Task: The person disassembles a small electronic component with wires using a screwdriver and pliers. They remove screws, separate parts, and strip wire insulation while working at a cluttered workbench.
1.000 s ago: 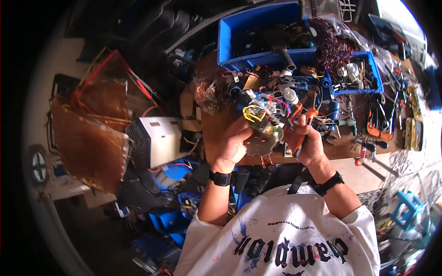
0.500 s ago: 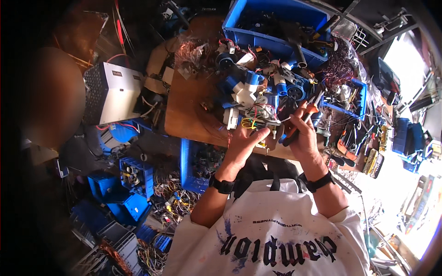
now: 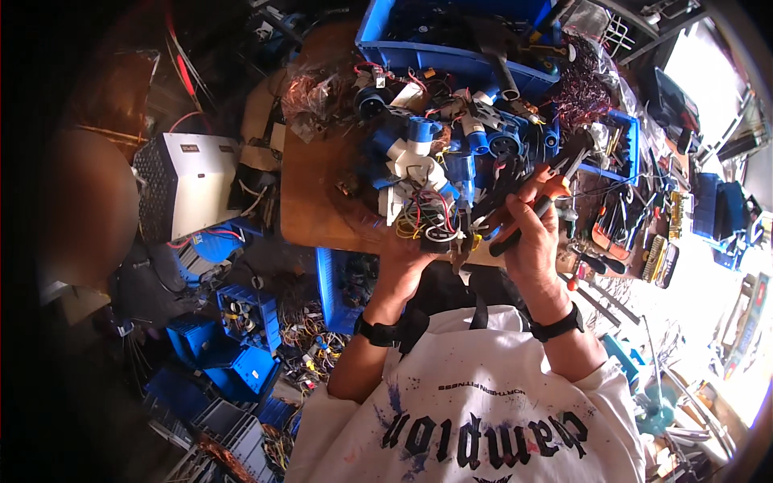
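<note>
My left hand is closed under a tangled wired assembly, with yellow, red and white wires and a dark part; its fingertips are mostly hidden behind it. My right hand, just right of it, grips orange-and-black handled pliers, their jaws pointing up and to the right. Just beyond both hands lies a heap of blue and white plastic parts with loose wires. A smaller blue bin of small metal items stands behind the pliers.
The brown bench holds a large blue bin at the back and hand tools at the right. A perforated metal case stands left, near a blurred shape. Blue crates and wire piles lie below.
The view has swung, bringing more crates into sight at lower left. The wired assembly has turned, and my left thumb has moved behind it. The pliers stay in my right hand.
</note>
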### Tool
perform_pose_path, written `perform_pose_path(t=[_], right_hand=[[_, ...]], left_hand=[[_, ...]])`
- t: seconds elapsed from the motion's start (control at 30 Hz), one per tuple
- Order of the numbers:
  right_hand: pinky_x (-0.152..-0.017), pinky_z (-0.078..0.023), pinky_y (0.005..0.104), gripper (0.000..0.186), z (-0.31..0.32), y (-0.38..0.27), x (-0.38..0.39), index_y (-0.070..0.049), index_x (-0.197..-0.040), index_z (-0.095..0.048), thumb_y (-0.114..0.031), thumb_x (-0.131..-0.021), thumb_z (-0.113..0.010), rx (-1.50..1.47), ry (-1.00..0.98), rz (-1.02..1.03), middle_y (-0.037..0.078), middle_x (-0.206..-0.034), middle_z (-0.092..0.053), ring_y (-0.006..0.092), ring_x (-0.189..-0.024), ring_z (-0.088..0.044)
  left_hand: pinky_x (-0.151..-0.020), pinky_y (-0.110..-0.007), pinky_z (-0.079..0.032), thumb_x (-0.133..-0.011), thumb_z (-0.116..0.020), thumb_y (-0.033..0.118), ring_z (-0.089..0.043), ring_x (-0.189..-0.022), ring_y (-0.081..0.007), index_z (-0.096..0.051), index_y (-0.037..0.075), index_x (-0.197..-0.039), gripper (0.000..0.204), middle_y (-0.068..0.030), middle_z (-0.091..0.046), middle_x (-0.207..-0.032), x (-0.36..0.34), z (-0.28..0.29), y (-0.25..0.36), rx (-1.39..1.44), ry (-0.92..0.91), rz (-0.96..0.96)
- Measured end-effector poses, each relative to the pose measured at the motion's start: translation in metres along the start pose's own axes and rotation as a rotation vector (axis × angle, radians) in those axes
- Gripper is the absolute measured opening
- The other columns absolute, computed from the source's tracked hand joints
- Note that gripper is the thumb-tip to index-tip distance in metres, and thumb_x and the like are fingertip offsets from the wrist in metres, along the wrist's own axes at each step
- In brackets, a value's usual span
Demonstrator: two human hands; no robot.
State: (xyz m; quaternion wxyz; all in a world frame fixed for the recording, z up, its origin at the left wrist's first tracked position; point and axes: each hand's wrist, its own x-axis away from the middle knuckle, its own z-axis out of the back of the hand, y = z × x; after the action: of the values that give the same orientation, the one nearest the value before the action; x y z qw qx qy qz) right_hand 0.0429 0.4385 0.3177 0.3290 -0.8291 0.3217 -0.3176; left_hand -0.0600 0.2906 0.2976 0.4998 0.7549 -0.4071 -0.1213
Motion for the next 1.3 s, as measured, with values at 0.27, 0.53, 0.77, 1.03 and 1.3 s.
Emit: perform_pose_path(t=[0.27,0.53,0.77,1.03,1.3], right_hand=[[-0.059,-0.049,0.0257,0.015,0.003,-0.017,0.001,-0.01,-0.093,-0.052,0.004,-0.089,-0.056,0.044,0.048,0.14,0.001,-0.081,-0.055,0.0129,-0.064,-0.061],[-0.053,-0.048,0.0236,0.012,-0.001,-0.035,0.004,-0.01,-0.093,-0.053,0.0,-0.088,-0.058,0.076,0.068,-0.016,0.0,-0.073,-0.057,0.0115,-0.058,-0.061],[-0.045,-0.046,0.0223,0.012,-0.003,-0.032,0.009,-0.01,-0.093,-0.054,0.0,-0.087,-0.058,0.033,0.122,-0.041,-0.001,-0.071,-0.055,0.0098,-0.054,-0.058],[-0.053,-0.047,0.0227,0.012,0.007,-0.036,0.011,-0.006,-0.098,-0.06,-0.005,-0.086,-0.063,0.136,0.116,-0.22,0.0,-0.078,-0.057,0.0087,-0.064,-0.057],[-0.068,-0.042,0.019,0.022,0.016,-0.065,0.016,-0.006,-0.106,-0.065,-0.011,-0.085,-0.071,0.717,-0.01,-0.024,-0.004,-0.078,-0.061,0.0031,-0.073,-0.053]], left_hand=[[-0.091,-0.03,-0.049,-0.081,-0.072,0.002,-0.061,-0.102,-0.0138,-0.051,0.001,-0.124,0.049,-0.0059,-0.063,-0.113,-0.009,-0.013,0.015,-0.064,-0.05,0.057],[-0.082,-0.028,-0.051,-0.087,-0.063,0.001,-0.061,-0.095,-0.0113,-0.054,0.003,-0.12,0.034,-0.0027,-0.062,-0.105,-0.005,-0.017,0.007,0.227,-0.044,0.226],[-0.08,-0.027,-0.051,-0.088,-0.066,0.008,-0.062,-0.088,-0.0103,-0.057,0.003,-0.115,0.028,-0.0027,-0.064,-0.101,-0.005,-0.046,0.029,0.093,0.028,0.229],[-0.074,-0.023,-0.052,-0.089,-0.064,0.005,-0.062,-0.085,-0.0092,-0.057,0.0,-0.114,0.026,-0.0047,-0.065,-0.101,-0.011,-0.061,0.047,-0.218,-0.009,0.079],[-0.075,-0.026,-0.052,-0.086,-0.069,0.007,-0.064,-0.086,-0.0115,-0.052,-0.001,-0.112,0.033,-0.0076,-0.066,-0.099,-0.023,-0.06,0.05,-0.462,-0.05,-0.146]])
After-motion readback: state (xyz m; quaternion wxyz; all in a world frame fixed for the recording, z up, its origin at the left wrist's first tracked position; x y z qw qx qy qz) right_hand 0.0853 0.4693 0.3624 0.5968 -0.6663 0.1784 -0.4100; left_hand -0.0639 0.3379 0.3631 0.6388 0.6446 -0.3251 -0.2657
